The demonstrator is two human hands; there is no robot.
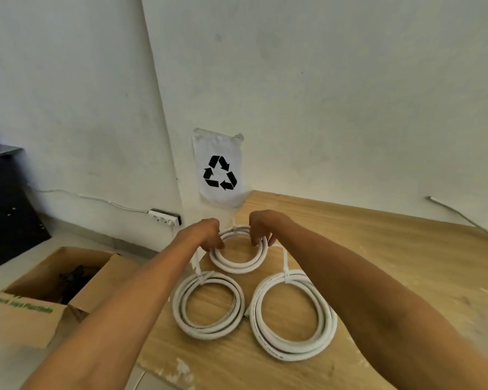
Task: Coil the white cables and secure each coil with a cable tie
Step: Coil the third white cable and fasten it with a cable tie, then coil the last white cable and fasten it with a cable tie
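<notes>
- Head view, centre of the frame: the left hand (209,233) and the right hand (261,228) each curl their fingers round opposite sides of the far coil (238,253), probably to keep its loops together while the tie is dealt with.
- A cable tie (234,224) stands up from that coil's far edge between the hands; whether it is fully tightened cannot be told.
- Lower centre, two tied coils lie flat on the wooden table (392,249): the left coil (207,305) and the right coil (293,316), near each other, their tie tails pointing toward the hands.
- Lower left, an open cardboard box (40,305) sits on the floor; a recycling sign (219,171) hangs on the wall. Nothing blocks the hands.
</notes>
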